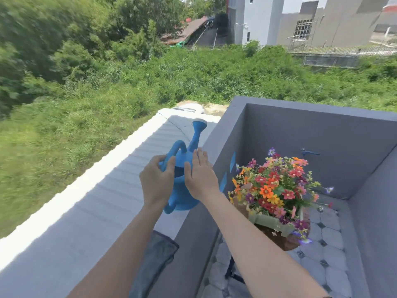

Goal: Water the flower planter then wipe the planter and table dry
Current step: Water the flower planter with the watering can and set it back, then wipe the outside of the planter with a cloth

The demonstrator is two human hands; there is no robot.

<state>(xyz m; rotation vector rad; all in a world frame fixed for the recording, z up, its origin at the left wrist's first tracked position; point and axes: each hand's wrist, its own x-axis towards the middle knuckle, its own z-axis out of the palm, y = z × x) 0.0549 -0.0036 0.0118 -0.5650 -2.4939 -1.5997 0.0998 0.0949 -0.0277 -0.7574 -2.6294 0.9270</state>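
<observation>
A wide stretch of green scrub (150, 82) and trees fills the upper half of the view, with grey and white buildings (300, 20) at the top right. Below it a balcony is closed in by a grey parapet wall (311, 136), whose broad top ledge (86, 211) runs from the lower left toward the middle, half in sun and half in shade. The balcony floor (326, 244) is paved with pale tiles set with small dark diamonds.

On that floor stands a small round desk (287, 241) with a dark reddish-brown top, well below the ledge and to the right of the arms. A pale green flower planter (270, 221) sits on it, packed with red, orange, pink, yellow and purple flowers (277, 186) that spill over its rim.

A blue watering can (182, 190) stands on the ledge by the wall's inner edge, its spout (197, 134) pointing up and away. The left hand (156, 179) is curled around the can's handle, fingers closed on it. The right hand (202, 175) lies flat and spread against the right side of the can's body, fingers straight, not gripping.

A dark grey cloth (154, 261) hangs over the ledge's edge below the left forearm. A small blue tap (309, 152) juts from the far wall behind the flowers
</observation>
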